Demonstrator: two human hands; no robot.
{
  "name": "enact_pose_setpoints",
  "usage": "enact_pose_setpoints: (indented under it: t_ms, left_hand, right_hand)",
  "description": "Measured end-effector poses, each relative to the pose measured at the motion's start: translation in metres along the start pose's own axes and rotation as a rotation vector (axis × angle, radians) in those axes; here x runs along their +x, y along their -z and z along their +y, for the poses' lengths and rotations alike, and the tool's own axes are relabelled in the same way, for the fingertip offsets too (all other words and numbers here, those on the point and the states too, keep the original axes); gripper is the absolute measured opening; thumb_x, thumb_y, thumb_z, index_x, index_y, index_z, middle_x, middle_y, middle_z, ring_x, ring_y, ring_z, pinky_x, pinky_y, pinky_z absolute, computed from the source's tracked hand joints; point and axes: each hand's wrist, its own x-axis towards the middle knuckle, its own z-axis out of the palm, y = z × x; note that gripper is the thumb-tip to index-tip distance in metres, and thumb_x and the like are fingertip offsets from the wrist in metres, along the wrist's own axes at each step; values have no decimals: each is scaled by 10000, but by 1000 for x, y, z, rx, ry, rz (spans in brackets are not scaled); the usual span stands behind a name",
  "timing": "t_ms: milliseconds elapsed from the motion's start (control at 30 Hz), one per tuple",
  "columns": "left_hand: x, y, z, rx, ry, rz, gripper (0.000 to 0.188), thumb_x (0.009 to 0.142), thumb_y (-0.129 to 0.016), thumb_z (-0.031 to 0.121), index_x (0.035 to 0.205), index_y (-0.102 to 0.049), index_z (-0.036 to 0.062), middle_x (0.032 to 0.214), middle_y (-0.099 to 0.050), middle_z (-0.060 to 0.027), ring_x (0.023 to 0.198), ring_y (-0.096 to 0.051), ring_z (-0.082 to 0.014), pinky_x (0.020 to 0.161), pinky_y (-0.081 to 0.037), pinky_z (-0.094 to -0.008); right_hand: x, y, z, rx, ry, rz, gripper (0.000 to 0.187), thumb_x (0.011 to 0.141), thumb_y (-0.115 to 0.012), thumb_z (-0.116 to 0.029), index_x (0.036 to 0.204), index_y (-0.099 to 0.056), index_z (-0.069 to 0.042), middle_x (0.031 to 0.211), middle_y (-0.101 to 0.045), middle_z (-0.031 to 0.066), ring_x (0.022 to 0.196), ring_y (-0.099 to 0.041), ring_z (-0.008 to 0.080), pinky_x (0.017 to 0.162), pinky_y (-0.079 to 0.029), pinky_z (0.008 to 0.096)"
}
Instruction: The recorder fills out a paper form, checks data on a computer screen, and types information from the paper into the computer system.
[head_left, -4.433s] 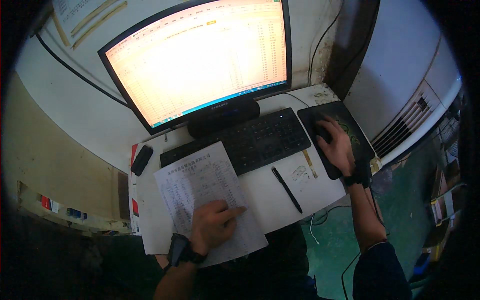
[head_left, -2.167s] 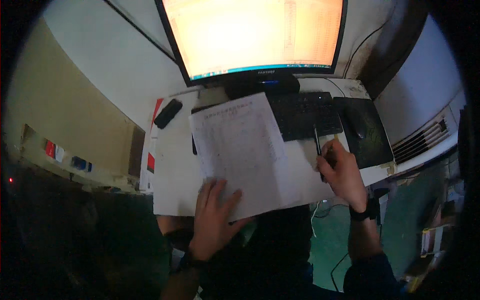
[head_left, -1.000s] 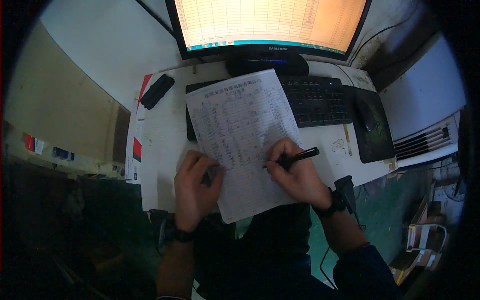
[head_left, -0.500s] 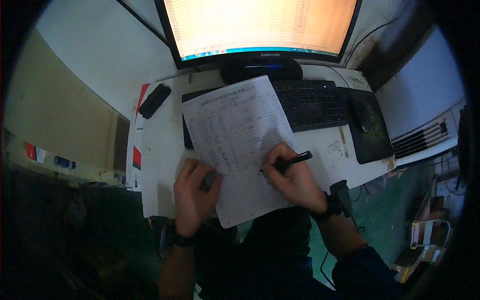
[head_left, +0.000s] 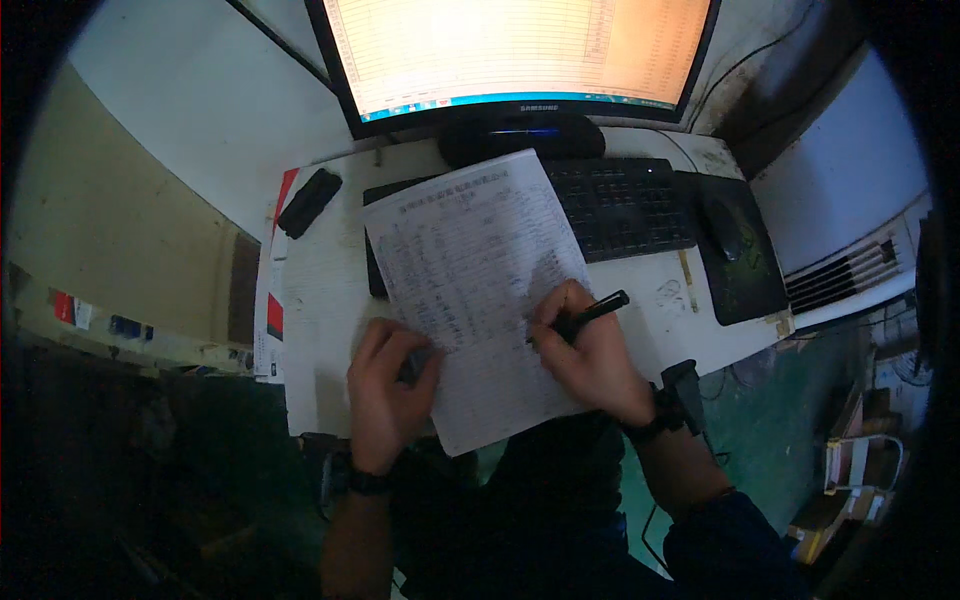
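Note:
A sheet of paper (head_left: 490, 270) covered with handwritten rows lies tilted across the desk, its top over the keyboard and its lower corner past the desk's front edge. My right hand (head_left: 590, 345) grips a black pen (head_left: 602, 306), with the tip down on the right half of the sheet. The pen's back end points up and to the right. At the sheet's left edge, my left hand (head_left: 388, 385) is curled, thumb and forefinger tips together on the margin. A dark wristband (head_left: 655, 408) is on my right wrist and another on my left.
Behind the sheet stand a black keyboard (head_left: 625, 205) and a lit monitor (head_left: 520, 50) showing a table. To the right, a black mouse (head_left: 720, 230) rests on a dark mouse pad (head_left: 745, 285). A small black oblong object (head_left: 310, 203) lies at the desk's left end.
My right hand and the pen have shifted slightly to the right along the sheet. My left hand and the paper stay almost where they were.

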Motion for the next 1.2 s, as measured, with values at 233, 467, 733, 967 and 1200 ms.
enact_pose_setpoints:
  t_ms: [233,467,733,967,1200]
  left_hand:
    - [0,-1,-6,-18,-16,16,203,841,-838,13,1003,-717,6,1040,-659,-155,836,-691,-302,703,-566,-390]
    - [0,-3,-7,-14,-45,21,236,821,-856,22,1007,-710,18,1015,-650,-150,819,-679,-320,692,-553,-404]
    - [0,-4,-7,10,-72,35,233,824,-855,21,1005,-707,21,1012,-649,-143,818,-680,-318,690,-552,-405]
    - [-2,-2,-5,40,-49,26,229,829,-855,30,1002,-706,18,1022,-652,-135,817,-681,-312,691,-555,-398]
    - [1,-1,-3,34,-46,8,213,839,-843,19,1006,-711,14,1032,-654,-133,822,-685,-292,699,-566,-385]
  right_hand:
    - [-7,6,-8,61,-1,-69,155,997,-688,-15,1041,-547,-62,1002,-634,88,895,-642,186,794,-529,347]
    - [-16,4,-13,-67,148,-259,94,1003,-702,-35,1016,-614,-66,1055,-662,104,992,-670,235,888,-558,401]
    - [-17,5,-19,-48,12,-275,88,1011,-715,-71,1042,-633,-63,1051,-667,114,977,-682,248,884,-574,401]
    - [-20,6,-20,-10,-27,-209,131,998,-708,-30,1061,-598,-64,1028,-655,82,925,-657,206,841,-546,351]
    - [-22,6,-8,-80,67,-187,128,988,-681,-2,1033,-585,-73,1003,-644,65,897,-631,179,806,-523,334]
